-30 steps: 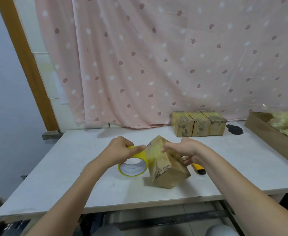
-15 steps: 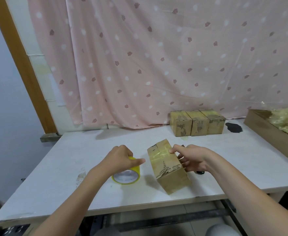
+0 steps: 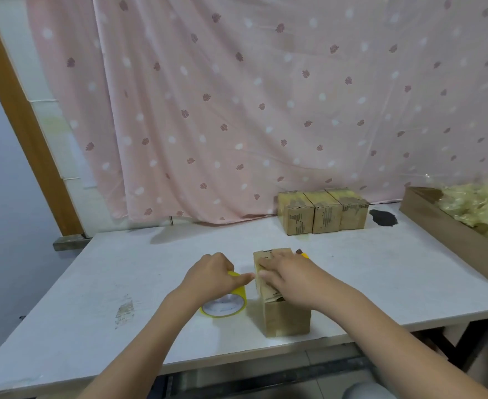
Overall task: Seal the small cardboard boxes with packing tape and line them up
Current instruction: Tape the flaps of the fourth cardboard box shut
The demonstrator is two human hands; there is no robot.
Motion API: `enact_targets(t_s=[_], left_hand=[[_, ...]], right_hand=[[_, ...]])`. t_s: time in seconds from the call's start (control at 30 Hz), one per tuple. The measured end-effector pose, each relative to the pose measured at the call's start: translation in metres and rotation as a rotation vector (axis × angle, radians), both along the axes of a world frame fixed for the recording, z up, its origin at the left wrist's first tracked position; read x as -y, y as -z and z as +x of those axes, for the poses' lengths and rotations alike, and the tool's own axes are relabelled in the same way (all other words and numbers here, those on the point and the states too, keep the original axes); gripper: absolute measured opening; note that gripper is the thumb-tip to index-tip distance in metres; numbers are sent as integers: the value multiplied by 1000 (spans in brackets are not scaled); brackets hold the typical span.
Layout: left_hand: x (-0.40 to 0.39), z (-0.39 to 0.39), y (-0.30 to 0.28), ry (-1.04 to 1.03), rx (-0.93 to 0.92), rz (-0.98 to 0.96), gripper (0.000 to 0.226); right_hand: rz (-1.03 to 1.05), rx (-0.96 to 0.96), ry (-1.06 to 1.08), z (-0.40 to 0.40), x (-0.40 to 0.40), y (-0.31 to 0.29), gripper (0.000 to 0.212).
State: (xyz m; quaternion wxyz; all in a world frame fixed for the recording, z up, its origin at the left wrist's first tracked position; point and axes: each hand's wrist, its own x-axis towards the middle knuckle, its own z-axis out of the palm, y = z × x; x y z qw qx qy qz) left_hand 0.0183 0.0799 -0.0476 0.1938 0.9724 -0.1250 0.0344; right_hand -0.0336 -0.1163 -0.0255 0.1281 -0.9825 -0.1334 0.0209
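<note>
Right hand [image 3: 290, 276] flat, fingers straight together, pressing top of matte cardboard box [image 3: 283, 309] near front edge of white table [image 3: 122, 269]. Left hand [image 3: 211, 276] fingers curled, gripping glossy yellow tape roll [image 3: 225, 305] just left of box.

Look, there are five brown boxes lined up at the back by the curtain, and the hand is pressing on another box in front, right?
Not quite. The head view shows three boxes lined up at the back by the curtain, not five. The rest is right: the right hand presses flat on another box in front.
</note>
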Motion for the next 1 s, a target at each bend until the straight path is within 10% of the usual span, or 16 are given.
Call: enact_targets(t_s=[0.73,1.0], left_hand=[[-26,1,-8,-67,-335,-183,66],[-30,-2,-6,26,-334,-281,43]], right_hand=[[40,16,-66,-8,4,0,51],[576,218,267,15,33,-1,25]])
